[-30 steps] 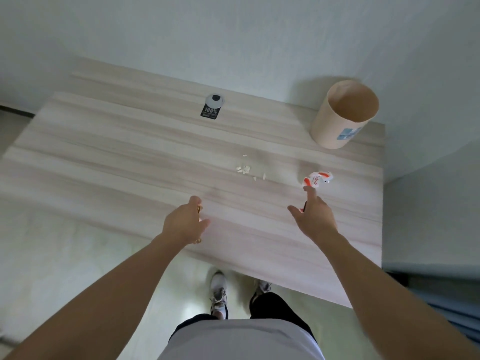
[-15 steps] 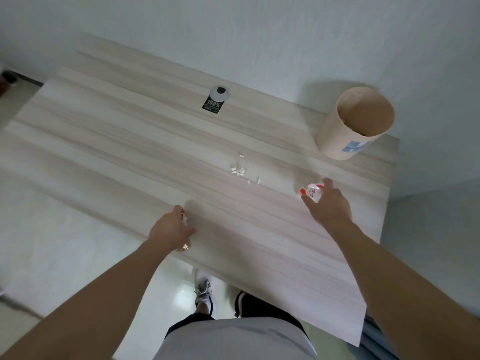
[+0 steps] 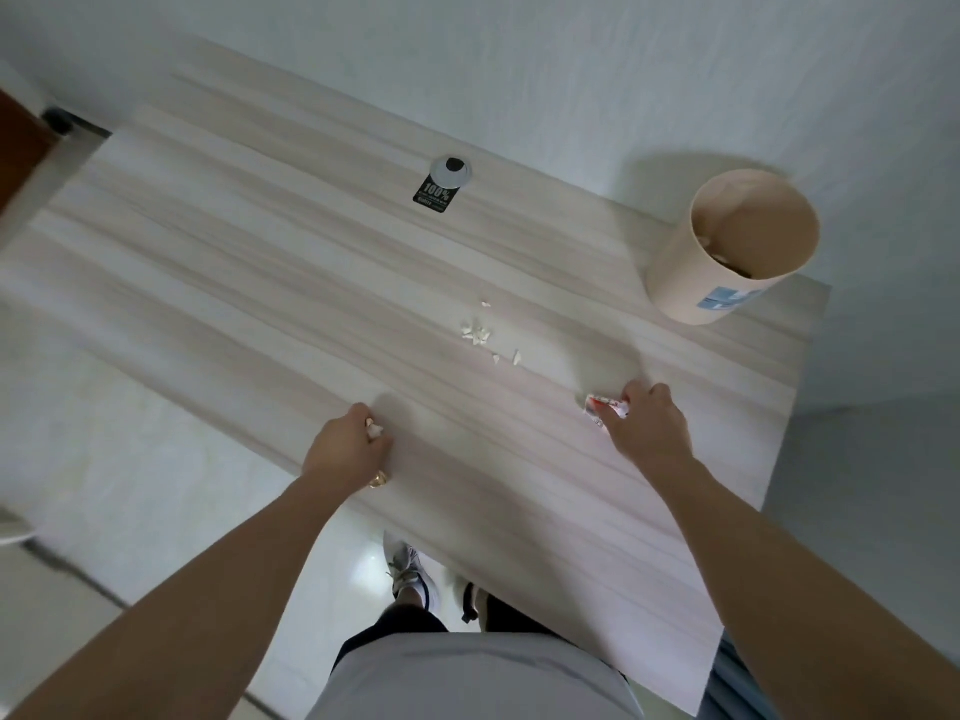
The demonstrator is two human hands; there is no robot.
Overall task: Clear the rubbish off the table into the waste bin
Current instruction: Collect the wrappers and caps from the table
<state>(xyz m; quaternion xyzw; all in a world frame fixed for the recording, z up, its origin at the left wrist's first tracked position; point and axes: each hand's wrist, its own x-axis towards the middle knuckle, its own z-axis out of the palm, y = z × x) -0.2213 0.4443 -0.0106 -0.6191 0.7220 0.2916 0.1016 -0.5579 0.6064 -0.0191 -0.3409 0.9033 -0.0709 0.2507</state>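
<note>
A tan round waste bin (image 3: 691,283) with a blue label stands at the table's far right corner, some rubbish inside it. Several small white scraps (image 3: 480,332) lie on the table's middle. My right hand (image 3: 644,428) is closed around a crumpled red-and-white wrapper (image 3: 597,407), which sticks out to its left, low over the table. My left hand (image 3: 348,449) is fisted near the table's front edge, with small pale bits showing at its fingers (image 3: 373,429) and a golden bit below the fist (image 3: 379,479).
The light wooden table (image 3: 260,283) has a round cable grommet (image 3: 452,169) with a black "100%" sticker (image 3: 432,195) near its far edge. A white wall runs behind. My feet (image 3: 410,574) stand on the pale floor under the front edge.
My right hand reached the wrapper, closed on it and drew it back toward me. My left hand stayed fisted on its scraps. The camera tilted, so the table looks rotated.
</note>
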